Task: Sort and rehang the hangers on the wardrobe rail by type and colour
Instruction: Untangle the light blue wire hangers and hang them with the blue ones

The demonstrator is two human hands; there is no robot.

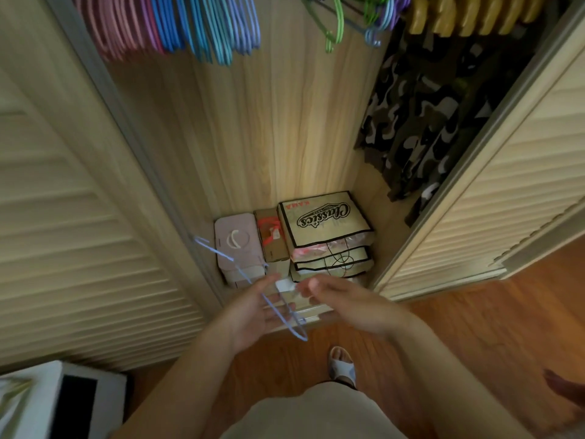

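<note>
A thin lilac-blue hanger (253, 286) lies slanted across the straight fingers of my left hand (253, 312), which is palm up in front of the wardrobe floor. Its far end points toward the left door. My right hand (345, 305) hovers just right of it with fingers loosely curled, holding nothing. Along the top edge hang pink hangers (107, 26), purple ones (148, 26), blue ones (205, 30), a few green hangers (337, 23) and thick yellow hangers (468, 14). The rail itself is out of view.
A camouflage garment (424, 115) hangs under the yellow hangers at the right. Stacked printed bags (326, 223), a brown box (269, 236) and a pink case (235, 245) sit on the wardrobe floor. Louvred doors (79, 232) flank the opening. My sandalled foot (342, 365) stands on wooden flooring.
</note>
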